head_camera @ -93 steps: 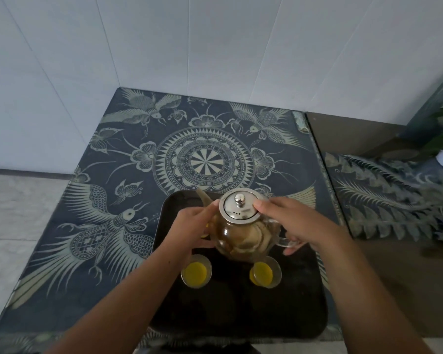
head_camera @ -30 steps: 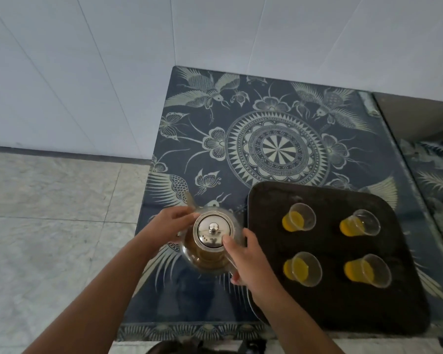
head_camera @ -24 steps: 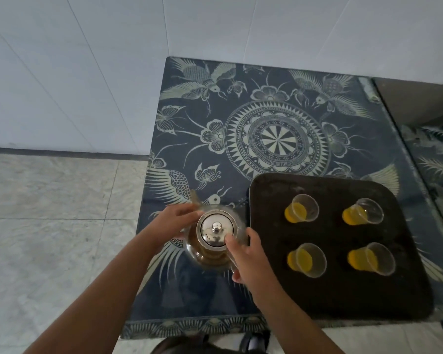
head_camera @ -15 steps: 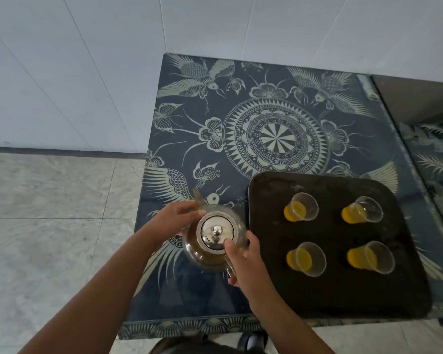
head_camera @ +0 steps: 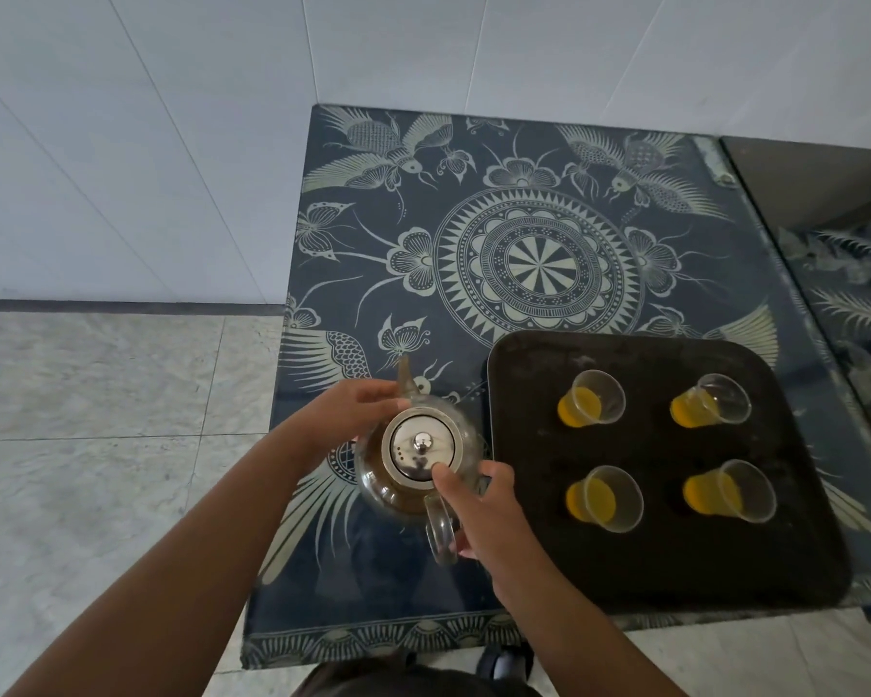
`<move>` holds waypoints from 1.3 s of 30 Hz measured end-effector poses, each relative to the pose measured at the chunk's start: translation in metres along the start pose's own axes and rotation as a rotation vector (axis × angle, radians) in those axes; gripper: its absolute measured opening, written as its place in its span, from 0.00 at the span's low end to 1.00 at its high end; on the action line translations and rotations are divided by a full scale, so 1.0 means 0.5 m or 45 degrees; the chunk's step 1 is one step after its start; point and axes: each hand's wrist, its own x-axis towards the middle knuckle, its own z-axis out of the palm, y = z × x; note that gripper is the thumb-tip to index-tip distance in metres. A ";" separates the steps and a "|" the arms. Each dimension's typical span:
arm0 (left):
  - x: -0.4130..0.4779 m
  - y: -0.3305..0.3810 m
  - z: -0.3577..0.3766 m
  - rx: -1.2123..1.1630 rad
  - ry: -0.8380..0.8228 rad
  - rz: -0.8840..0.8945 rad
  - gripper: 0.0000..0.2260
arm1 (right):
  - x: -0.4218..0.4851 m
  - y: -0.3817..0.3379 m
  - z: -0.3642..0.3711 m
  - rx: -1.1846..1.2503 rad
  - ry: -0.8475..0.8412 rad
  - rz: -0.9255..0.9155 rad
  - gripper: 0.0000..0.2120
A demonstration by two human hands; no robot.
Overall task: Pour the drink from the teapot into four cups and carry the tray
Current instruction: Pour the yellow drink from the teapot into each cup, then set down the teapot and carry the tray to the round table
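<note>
Both hands on the teapot (head_camera: 418,462)
Left hand (head_camera: 345,412) cupping its side, right hand (head_camera: 489,515) pinching the handle (thumb on lid); four cups (head_camera: 591,404) at 3 o'clock.

One head-worn camera looks steeply down, close above the table (head_camera: 524,254).

Both hands, left (head_camera: 345,417) and right (head_camera: 484,515), curl inward, arms extended.
</note>
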 end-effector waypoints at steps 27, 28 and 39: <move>-0.019 0.078 0.015 0.378 0.232 0.002 0.11 | -0.033 -0.061 -0.035 -0.177 -0.156 0.195 0.24; -0.027 0.086 0.017 0.450 0.286 0.016 0.12 | -0.036 -0.064 -0.043 -0.224 -0.161 0.176 0.26; -0.090 0.184 0.210 0.761 0.603 0.175 0.20 | -0.035 -0.100 -0.264 -0.558 -0.204 -0.359 0.17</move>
